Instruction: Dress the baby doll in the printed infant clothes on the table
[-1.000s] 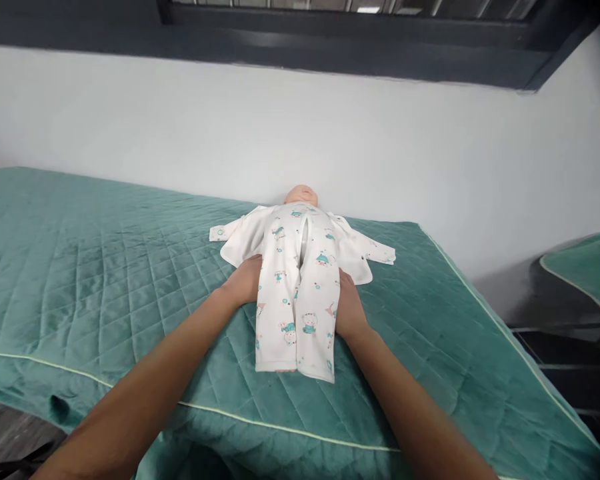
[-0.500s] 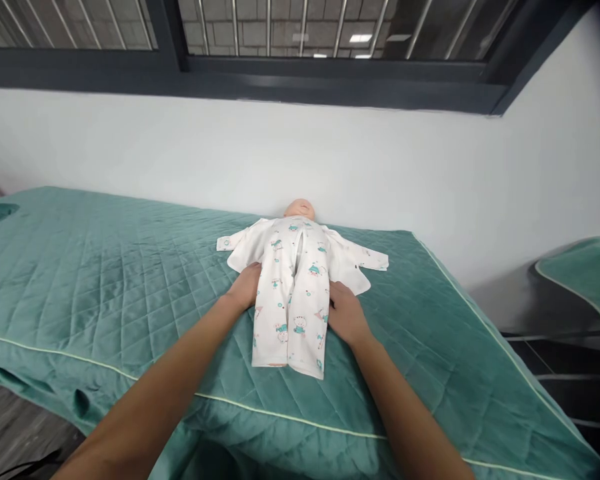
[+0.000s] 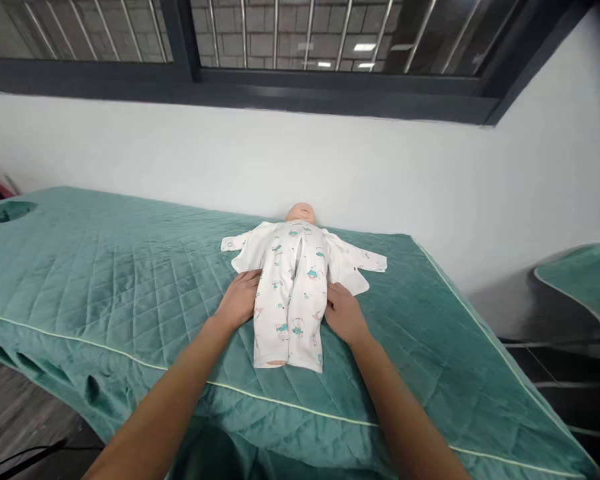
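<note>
A baby doll [image 3: 301, 213] lies on its back on a green quilted bed [image 3: 105, 267], head toward the wall. White patterned trousers [image 3: 290, 303] lie over its body and legs, with a white patterned top [image 3: 347, 263] spread out beneath. My left hand [image 3: 240, 301] lies against the left side of the trousers, fingers curled at the fabric edge. My right hand [image 3: 344, 312] presses against the right side, fingers curled at the cloth. Whether either hand grips the fabric is hidden.
A white wall with a dark-framed barred window [image 3: 300, 47] runs behind the bed. A face hole [image 3: 5, 212] sits in the bed's far left end. A second green-covered bed [image 3: 585, 280] stands at the right, across a dark gap.
The camera tilted up, showing more of the window. Both hands stayed at the sides of the trousers, the fingers curling in slightly.
</note>
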Motion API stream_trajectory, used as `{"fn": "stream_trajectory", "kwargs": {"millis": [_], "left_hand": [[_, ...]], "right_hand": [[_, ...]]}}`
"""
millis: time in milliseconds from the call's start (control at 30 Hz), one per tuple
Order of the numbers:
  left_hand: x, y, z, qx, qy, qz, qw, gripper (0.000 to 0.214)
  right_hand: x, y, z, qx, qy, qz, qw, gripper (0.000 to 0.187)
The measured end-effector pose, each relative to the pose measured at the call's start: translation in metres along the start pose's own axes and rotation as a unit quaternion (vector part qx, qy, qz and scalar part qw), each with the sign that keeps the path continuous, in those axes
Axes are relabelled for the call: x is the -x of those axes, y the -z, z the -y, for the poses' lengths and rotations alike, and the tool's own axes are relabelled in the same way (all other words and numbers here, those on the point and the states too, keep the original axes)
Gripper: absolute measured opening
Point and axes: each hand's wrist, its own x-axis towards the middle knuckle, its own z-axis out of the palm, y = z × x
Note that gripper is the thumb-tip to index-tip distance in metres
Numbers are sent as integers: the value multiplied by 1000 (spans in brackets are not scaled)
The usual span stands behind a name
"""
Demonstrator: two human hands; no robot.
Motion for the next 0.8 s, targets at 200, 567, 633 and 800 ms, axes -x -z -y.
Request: {"fn": "stream_trajectory", "kwargs": {"millis": [200,567,633,800], "left_hand": [[5,-10,9,77,96,-24,992,33],[-26,-16,39,32,401,-122,907,27],[-32,-17,41,8,431,-128,893,27],[-37,-24,44,-36,473,-145,868,35]], "right_hand": [[21,2,4,-45,-17,-15,999,23],[-9,24,-58,-40,-373,-196,906,41],[-16,27,-64,-27,-395,-183,900,40],[-27,30,-67,-65,-420,-159,891,19]]}}
